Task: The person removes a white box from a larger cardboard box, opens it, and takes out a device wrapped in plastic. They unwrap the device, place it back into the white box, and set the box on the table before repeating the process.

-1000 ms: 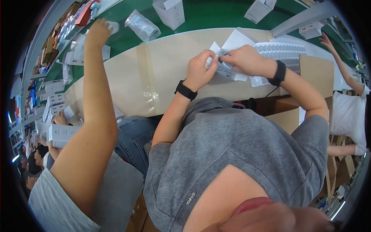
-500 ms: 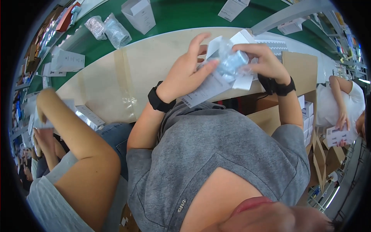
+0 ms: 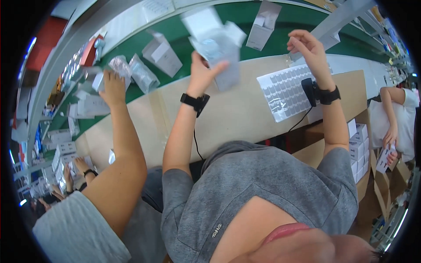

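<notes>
My left hand (image 3: 204, 74) grips a white carton (image 3: 229, 72) by its side, thumb across the front, above the far edge of the beige table. The carton's flaps stand open, and a light-blue item in clear wrap (image 3: 214, 49) shows in its mouth. Motion blurs the carton a little. My right hand (image 3: 308, 49) is raised with nothing in it, its fingers loosely bent and apart. Below and left of that hand, a sheet of grey stickers (image 3: 280, 94) lies on the table. Both wrists wear black straps.
Beyond the table runs a green belt (image 3: 177, 37), bearing an open white box (image 3: 162, 55), another white box (image 3: 263, 26) and a bubble-wrapped item (image 3: 144, 74). A co-worker's hand (image 3: 114, 87) reaches in from the left. Small white boxes (image 3: 360, 149) fill a cardboard carton at right.
The carton has moved left and away toward the belt in my left hand. My right hand has let go of it and moved right, uncovering the sticker sheet. The left co-worker's arm now reaches toward the belt.
</notes>
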`<state>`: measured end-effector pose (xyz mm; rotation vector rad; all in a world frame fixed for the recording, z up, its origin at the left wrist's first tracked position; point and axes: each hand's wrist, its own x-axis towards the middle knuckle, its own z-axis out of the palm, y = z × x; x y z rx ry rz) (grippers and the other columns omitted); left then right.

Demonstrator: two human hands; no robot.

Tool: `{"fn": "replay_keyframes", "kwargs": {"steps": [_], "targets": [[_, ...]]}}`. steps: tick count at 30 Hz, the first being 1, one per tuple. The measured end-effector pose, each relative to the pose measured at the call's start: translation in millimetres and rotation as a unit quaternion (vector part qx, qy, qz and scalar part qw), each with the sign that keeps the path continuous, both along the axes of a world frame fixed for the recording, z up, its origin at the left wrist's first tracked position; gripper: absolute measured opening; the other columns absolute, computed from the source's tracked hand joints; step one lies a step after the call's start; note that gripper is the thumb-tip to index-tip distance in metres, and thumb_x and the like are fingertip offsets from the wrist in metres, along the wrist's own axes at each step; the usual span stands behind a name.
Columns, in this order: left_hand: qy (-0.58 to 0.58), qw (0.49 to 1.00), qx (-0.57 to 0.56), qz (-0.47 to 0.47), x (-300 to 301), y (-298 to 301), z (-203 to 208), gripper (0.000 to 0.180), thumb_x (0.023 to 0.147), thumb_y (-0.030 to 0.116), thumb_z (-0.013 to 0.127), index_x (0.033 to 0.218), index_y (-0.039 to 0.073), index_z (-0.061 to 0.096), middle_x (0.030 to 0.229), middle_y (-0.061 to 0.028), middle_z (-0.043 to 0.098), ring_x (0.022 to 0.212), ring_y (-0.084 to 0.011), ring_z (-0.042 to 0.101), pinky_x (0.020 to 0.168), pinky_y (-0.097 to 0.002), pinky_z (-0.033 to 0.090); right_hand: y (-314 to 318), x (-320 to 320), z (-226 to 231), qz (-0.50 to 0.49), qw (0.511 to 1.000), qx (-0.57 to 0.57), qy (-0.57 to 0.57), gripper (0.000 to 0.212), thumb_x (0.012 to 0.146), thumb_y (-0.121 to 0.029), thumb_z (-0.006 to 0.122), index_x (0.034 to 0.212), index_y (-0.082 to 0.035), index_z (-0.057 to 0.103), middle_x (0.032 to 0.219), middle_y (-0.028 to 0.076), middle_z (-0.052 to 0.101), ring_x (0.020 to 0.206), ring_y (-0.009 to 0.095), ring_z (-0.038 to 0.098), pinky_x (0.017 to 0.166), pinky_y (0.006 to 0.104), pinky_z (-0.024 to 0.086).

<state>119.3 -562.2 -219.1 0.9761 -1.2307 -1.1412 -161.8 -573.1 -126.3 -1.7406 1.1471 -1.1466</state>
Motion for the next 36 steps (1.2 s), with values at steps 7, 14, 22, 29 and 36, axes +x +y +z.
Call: {"fn": "replay_keyframes", "kwargs": {"steps": [7, 14, 22, 29, 36], "targets": [[-0.174, 0.946, -0.006, 0.273, 65.6, -93.4, -111.9, 0.090, 0.059, 0.019, 0.080, 0.121, -0.006, 0.020, 0.118, -0.0191, 0.036, 0.110, -0.0266, 0.040, 0.094, -0.0353, 0.031, 27.7, -10.6, -114.0, 0.063, 0.840, 0.054, 0.536, 0.043, 0.080, -0.033, 0.054, 0.111, -0.004, 0.052, 0.097, 0.017, 0.058, 0.089, 0.034, 0.054, 0.076, 0.0411, 0.044], [-0.213, 0.950, -0.032, 0.224, 24.9, -95.4, -119.9, 0.088, 0.063, 0.019, 0.077, 0.123, -0.008, 0.019, 0.120, -0.0224, 0.035, 0.112, -0.0302, 0.039, 0.096, -0.0383, 0.030, 60.5, -45.2, -106.1, 0.162, 0.897, 0.083, 0.403, 0.041, 0.083, -0.032, 0.052, 0.113, -0.003, 0.050, 0.096, 0.018, 0.058, 0.090, 0.031, 0.055, 0.076, 0.0380, 0.045], [-0.360, 0.927, -0.092, -0.048, -40.0, 26.6, -129.5, 0.023, 0.081, 0.011, 0.058, 0.099, -0.004, 0.055, 0.099, -0.0153, 0.056, 0.092, -0.0237, 0.054, 0.079, -0.0317, 0.043, 156.5, -140.9, 84.2, 0.093, 0.932, -0.069, -0.345, 0.012, 0.086, -0.012, 0.048, 0.090, -0.003, 0.055, 0.082, 0.010, 0.059, 0.075, 0.017, 0.058, 0.067, 0.0275, 0.048], [-0.258, 0.934, 0.060, -0.241, -66.9, 67.1, -109.3, 0.015, 0.082, 0.011, 0.057, 0.088, -0.002, 0.060, 0.077, -0.0115, 0.062, 0.070, -0.0213, 0.059, 0.068, -0.0292, 0.046, 168.7, -302.1, -69.6, -0.547, 0.783, 0.228, 0.187, 0.041, 0.080, -0.020, 0.057, 0.115, -0.001, 0.050, 0.092, 0.010, 0.061, 0.080, 0.014, 0.059, 0.063, 0.0305, 0.049], [-0.331, 0.915, -0.038, -0.228, -67.6, 69.5, -86.6, 0.017, 0.082, 0.013, 0.057, 0.088, -0.003, 0.060, 0.080, -0.0128, 0.062, 0.071, -0.0201, 0.059, 0.067, -0.0293, 0.047, 182.9, -336.4, -157.7, -0.417, 0.767, 0.254, 0.416, 0.081, 0.072, -0.056, 0.055, 0.132, -0.007, 0.030, 0.129, 0.028, 0.033, 0.122, 0.040, 0.031, 0.100, 0.0450, 0.028]]}}
